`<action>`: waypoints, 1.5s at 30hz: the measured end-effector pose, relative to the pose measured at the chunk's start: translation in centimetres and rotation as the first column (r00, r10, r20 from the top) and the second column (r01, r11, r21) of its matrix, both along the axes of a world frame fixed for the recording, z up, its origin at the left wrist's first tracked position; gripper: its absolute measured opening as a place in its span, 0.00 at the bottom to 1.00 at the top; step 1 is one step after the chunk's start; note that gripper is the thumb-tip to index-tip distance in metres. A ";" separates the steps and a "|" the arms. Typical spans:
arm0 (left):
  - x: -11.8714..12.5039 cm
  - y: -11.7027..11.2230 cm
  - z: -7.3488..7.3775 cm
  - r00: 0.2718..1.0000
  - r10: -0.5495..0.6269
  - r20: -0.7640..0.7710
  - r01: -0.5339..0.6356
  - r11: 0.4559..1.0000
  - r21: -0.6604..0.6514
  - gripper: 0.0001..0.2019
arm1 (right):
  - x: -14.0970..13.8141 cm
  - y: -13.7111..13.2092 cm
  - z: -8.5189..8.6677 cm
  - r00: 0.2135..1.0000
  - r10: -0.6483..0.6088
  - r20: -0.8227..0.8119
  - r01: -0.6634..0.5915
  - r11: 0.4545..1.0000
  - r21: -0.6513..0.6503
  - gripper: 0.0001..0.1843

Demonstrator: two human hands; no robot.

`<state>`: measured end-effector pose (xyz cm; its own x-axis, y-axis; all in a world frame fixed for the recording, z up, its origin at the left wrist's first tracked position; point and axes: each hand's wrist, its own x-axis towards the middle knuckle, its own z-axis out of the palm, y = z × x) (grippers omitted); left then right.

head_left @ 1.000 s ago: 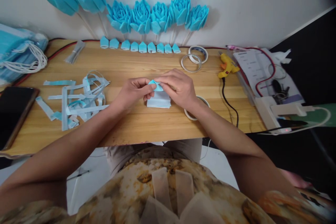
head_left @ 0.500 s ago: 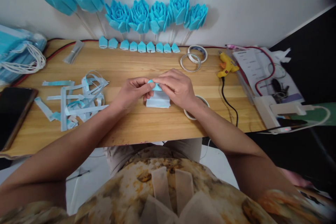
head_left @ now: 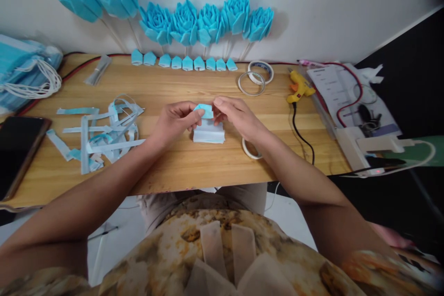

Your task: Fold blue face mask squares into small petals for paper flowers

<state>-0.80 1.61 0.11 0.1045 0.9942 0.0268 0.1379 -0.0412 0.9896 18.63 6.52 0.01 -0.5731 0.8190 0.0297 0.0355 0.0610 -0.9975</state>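
My left hand [head_left: 178, 119] pinches a small folded piece of blue fabric [head_left: 205, 111] between thumb and fingers. One edge of the piece is folded to a slant. Close by on its right, my right hand [head_left: 237, 114] has bent fingers, slightly apart, and seems to hold nothing; whether a fingertip brushes the fabric I cannot tell. Beneath the hands lies a stack of pale blue fabric pieces [head_left: 208, 136], partly covered by them. At the back of the table, several folded blue pieces [head_left: 188, 63] stand in a row.
Blue fabric flowers [head_left: 185, 21] on sticks lean against the wall. Cut strips [head_left: 114, 127] and a phone [head_left: 21, 148] lie left. Tape rolls [head_left: 269, 74] and a yellow glue gun [head_left: 300, 87] are on the right, near a white power strip [head_left: 350, 148]. Another tape ring [head_left: 250, 153] sits by my right wrist.
My right hand has come off the blue fabric piece and shifted slightly right, showing more of the piece. My left hand still pinches it in about the same place.
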 end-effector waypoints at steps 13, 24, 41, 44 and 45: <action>0.1 -0.1 0.2 0.997 0.042 -0.065 -0.039 0.998 0.048 0.15 | -0.3 -0.3 0.7 0.996 -0.087 0.021 0.084 0.988 0.131 0.13; 0.2 -0.2 0.0 0.998 0.023 -0.063 -0.022 1.000 0.023 0.16 | -0.2 -0.1 0.3 0.990 -0.125 0.064 0.112 0.977 0.184 0.11; 0.1 -0.1 0.1 0.997 0.041 -0.069 -0.038 0.998 0.045 0.16 | -0.2 -0.3 0.3 0.995 -0.066 0.079 0.060 0.994 0.087 0.15; 0.2 -0.1 0.2 0.999 0.033 -0.029 -0.032 0.999 0.017 0.18 | -0.1 -0.1 0.1 0.994 -0.076 0.073 0.067 0.991 0.120 0.14; 0.2 -0.1 0.3 0.999 0.037 -0.020 -0.036 0.999 0.011 0.18 | -0.1 -0.1 0.0 0.994 -0.079 0.071 0.069 0.990 0.125 0.14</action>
<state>-0.65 1.56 0.42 0.0687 0.9970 0.0356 0.1594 -0.0462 0.9861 18.49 6.43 0.04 -0.5154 0.8521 0.0911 0.1193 0.1767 -0.9770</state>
